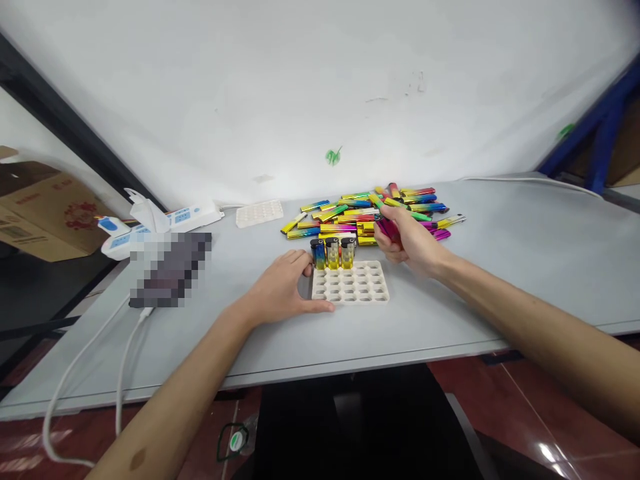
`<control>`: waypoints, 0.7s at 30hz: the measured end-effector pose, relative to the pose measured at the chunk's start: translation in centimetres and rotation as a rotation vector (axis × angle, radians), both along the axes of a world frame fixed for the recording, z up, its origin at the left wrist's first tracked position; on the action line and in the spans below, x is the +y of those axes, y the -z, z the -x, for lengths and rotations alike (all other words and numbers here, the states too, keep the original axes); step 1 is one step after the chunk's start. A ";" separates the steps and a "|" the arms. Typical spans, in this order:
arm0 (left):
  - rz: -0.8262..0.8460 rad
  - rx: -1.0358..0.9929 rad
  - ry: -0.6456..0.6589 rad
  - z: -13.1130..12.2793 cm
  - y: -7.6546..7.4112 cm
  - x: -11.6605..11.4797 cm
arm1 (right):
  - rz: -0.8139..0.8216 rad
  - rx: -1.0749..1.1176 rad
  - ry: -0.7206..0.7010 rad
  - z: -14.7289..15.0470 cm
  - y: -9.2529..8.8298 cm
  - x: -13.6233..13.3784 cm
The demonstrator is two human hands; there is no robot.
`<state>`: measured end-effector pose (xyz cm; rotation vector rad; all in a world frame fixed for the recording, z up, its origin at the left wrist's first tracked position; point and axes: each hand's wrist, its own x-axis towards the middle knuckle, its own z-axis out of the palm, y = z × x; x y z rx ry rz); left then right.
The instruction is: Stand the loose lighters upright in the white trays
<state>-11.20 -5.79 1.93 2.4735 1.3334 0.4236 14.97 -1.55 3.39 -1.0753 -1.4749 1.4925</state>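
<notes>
My left hand [283, 287] grips the left side of a white tray [373, 300] with rows of holes, its thumb along the near edge. Three lighters stand upright in the tray's back row at the left: a blue one [319, 256] and two yellow-clear ones, one of them the third lighter [347, 256]. Closed around a shiny magenta lighter [388, 230], my right hand [407, 240] is just past the tray's back right corner. Beyond the tray lies a loose heap of metallic multicoloured lighters [345, 212], partly hidden by my right hand.
A second white tray [259, 213] lies by the wall. At the left are a white power strip [193, 215] with plugs, a blurred-out dark device [173, 270] and white cables [123, 373]. A cardboard box [55, 213] sits beyond the table's left side.
</notes>
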 end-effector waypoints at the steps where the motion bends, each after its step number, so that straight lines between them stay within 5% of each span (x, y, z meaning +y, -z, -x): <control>1: 0.004 0.003 -0.002 0.0 0.0 0.0 | -0.002 0.004 -0.009 -0.1 0.0 0.0; 11: -0.005 -0.009 -0.006 0.1 0.0 -0.1 | -0.024 0.010 0.013 0.1 0.1 -0.1; 21: 0.021 -0.007 0.002 0.1 0.2 0.1 | -0.315 -0.161 -0.181 -0.1 -0.4 -0.8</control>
